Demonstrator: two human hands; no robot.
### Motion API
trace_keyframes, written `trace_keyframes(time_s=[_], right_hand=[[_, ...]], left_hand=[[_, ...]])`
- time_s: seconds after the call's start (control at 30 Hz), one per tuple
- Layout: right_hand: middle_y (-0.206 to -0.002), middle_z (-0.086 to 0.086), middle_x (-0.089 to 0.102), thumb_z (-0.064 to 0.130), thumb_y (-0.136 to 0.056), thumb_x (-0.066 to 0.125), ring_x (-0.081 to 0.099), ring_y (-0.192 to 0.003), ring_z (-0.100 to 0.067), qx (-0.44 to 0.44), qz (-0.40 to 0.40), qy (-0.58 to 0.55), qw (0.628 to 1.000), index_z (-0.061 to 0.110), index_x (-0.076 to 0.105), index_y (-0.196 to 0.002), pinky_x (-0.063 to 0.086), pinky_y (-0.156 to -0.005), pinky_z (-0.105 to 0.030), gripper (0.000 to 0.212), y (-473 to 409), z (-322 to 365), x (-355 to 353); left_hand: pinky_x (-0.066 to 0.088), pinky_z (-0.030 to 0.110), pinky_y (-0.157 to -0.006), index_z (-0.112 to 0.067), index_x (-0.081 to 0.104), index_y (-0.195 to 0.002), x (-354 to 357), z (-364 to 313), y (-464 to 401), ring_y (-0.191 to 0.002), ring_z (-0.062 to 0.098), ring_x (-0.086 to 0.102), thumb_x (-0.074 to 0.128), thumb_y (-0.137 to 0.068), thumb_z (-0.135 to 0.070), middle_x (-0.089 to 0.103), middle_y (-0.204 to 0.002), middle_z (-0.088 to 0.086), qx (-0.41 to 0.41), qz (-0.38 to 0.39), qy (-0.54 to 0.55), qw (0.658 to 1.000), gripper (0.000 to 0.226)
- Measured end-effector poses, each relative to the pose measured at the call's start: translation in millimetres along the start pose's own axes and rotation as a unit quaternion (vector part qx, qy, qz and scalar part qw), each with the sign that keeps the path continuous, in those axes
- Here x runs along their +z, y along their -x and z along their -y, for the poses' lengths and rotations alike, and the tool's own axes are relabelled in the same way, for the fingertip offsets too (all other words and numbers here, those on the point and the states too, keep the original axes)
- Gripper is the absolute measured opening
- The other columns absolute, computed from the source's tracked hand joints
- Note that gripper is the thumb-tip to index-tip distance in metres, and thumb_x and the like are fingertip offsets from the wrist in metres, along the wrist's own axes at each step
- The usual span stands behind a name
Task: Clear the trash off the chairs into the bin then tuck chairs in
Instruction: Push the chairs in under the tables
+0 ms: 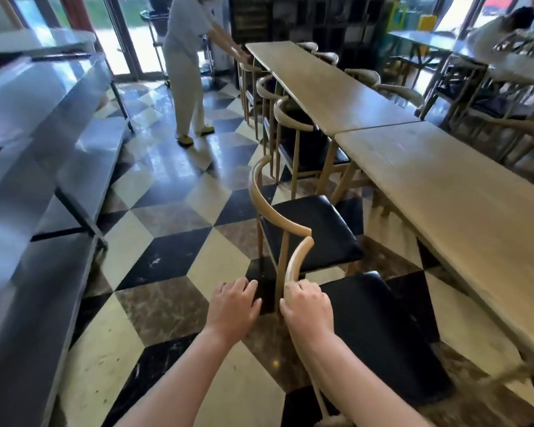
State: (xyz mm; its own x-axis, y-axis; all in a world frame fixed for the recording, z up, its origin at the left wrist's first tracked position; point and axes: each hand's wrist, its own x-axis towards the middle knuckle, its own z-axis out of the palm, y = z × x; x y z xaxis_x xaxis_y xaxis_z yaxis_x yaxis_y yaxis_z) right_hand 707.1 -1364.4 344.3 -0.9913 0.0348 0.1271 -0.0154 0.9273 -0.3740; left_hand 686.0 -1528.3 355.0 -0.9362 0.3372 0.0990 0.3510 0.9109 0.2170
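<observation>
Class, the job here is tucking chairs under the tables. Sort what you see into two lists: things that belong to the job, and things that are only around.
Belongs to the job:
- right hand, gripping the nearest chair by its backrest
- left hand, open beside it
- next chair, still pulled out
- wooden table

Only around:
- steel counter
- person in white
- checkered floor

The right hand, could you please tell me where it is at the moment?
Low centre of the head view, the right hand grips the curved backrest of the nearest chair, beside the left hand.
</observation>
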Motion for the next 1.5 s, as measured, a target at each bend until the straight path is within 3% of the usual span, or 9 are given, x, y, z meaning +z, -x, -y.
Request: trace_keyframes(time_s=[0.33, 0.7, 0.93, 1.03, 1.5], right_hand=[[-0.109, 0.003, 0.065, 0.039, -0.088, 0.057, 0.059, -0.101, -0.013, 0.022, -0.006, 0.007, 1.000, 0.024, 0.058, -0.118, 0.048, -0.090, -0.033, 0.034, -139, 50, 45], [-0.121, 0.002, 0.061, 0.040, -0.090, 0.054, 0.055, -0.110, -0.014, 0.218, -0.027, 0.010, 0.976, 0.023, 0.054, -0.127, 0.047, -0.091, -0.031, 0.040, -257, 112, 93], [-0.123, 0.001, 0.060, 0.040, -0.091, 0.052, 0.053, -0.114, -0.015, 0.297, -0.059, 0.030, 0.953, 0.021, 0.052, -0.129, 0.047, -0.095, -0.032, 0.042, -312, 91, 106], [-0.118, 0.001, 0.060, 0.041, -0.090, 0.053, 0.055, -0.106, -0.014, 0.317, -0.068, 0.041, 0.945, 0.022, 0.053, -0.128, 0.048, -0.091, -0.030, 0.043, -339, 71, 115], [-0.122, 0.002, 0.058, 0.043, -0.088, 0.057, 0.052, -0.111, -0.015, 0.375, -0.031, 0.003, 0.926, 0.022, 0.050, -0.129, 0.045, -0.097, -0.030, 0.047, -404, 48, 165]], left_hand=[[0.039, 0.033, -0.103, -0.021, 0.050, -0.129, -3, 119, -115, -0.115, 0.016, 0.056, 0.047, -0.092, -0.041, 0.061, -0.125, -0.001, -0.009, 0.015, 0.000, 1.000, 0.042], [0.035, 0.033, -0.107, -0.021, 0.050, -0.129, -26, 244, -269, -0.123, 0.017, 0.050, 0.049, -0.092, -0.040, 0.057, -0.131, 0.000, 0.155, 0.050, -0.001, 0.987, 0.041], [0.028, 0.037, -0.112, -0.022, 0.041, -0.136, -5, 246, -357, -0.131, 0.017, 0.040, 0.041, -0.095, -0.041, 0.049, -0.140, 0.000, 0.254, 0.098, -0.010, 0.962, 0.045], [0.027, 0.036, -0.112, -0.022, 0.040, -0.137, 11, 238, -401, -0.132, 0.016, 0.040, 0.040, -0.095, -0.042, 0.047, -0.141, 0.000, 0.295, 0.105, -0.034, 0.949, 0.046], [0.026, 0.039, -0.113, -0.023, 0.044, -0.134, 75, 222, -532, -0.133, 0.020, 0.038, 0.050, -0.091, -0.038, 0.046, -0.142, 0.000, 0.441, 0.222, -0.082, 0.866, 0.046]])
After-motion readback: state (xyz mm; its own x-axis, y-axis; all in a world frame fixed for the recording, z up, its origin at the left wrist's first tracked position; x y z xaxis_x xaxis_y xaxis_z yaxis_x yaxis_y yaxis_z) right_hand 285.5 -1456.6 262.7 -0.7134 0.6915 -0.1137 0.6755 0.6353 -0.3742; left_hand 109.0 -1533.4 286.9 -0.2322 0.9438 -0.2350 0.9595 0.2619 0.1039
